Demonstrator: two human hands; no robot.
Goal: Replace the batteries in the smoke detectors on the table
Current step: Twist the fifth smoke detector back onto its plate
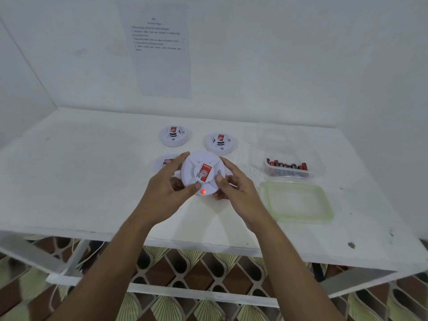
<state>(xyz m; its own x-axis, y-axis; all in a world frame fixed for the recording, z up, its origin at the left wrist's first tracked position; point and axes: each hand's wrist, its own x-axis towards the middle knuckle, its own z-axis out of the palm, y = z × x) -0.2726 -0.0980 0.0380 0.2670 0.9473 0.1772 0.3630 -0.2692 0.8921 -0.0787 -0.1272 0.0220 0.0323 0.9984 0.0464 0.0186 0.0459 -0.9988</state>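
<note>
Table, white and scuffed, meets white walls above patterned floor.

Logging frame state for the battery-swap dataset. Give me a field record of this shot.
held: white round plastic smoke detector, red label up
grip: left hand and right hand curl round its opposite edges
indicator: red light lit on near edge
resting on white table: far-left detector, far-right detector, near-left detector partly behind left hand
supply: red and dark cylindrical batteries in clear plastic tub, right side
lid: clear green-rimmed lid off, in front of tub
</note>
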